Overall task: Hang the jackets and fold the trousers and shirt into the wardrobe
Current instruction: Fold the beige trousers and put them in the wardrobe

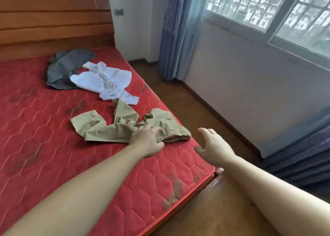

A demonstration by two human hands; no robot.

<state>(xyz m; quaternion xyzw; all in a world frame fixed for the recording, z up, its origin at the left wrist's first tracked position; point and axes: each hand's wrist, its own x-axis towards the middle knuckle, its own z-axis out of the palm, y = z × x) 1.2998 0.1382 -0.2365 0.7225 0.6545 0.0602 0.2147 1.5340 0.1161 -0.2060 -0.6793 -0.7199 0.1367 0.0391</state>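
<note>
On the red mattress [53, 128], near its right-hand edge, the khaki trousers [125, 127] lie crumpled, one leg kinked toward the white shirt [105, 82] further up the bed, which in turn overlaps a grey jacket [62, 70] close to the wooden headboard [53, 21]. No wardrobe is in my view. I judge that I am at the very start of the trousers step: they are not yet lifted or smoothed, and the shirt and jacket look untouched.

My left hand [148, 141] is down on the trousers at about the hip end, its fingers [153, 128] bent into the cloth and bunching it, the thumb tucked at the lower hem of the heap, so I would say it has hold of the fabric. My right hand [214, 144] hangs in the air just beside the waistband end, over the edge of the bed, touching nothing; its fingers [205, 131] are spread and only slightly bent, with the thumb held wide.

What the next move calls for, as I judge it, is bringing the right hand onto the waistband, then lifting with both hands so the legs drop straight and can be laid together for folding. The cloth is limp and creased, so it may need a shake first
</note>
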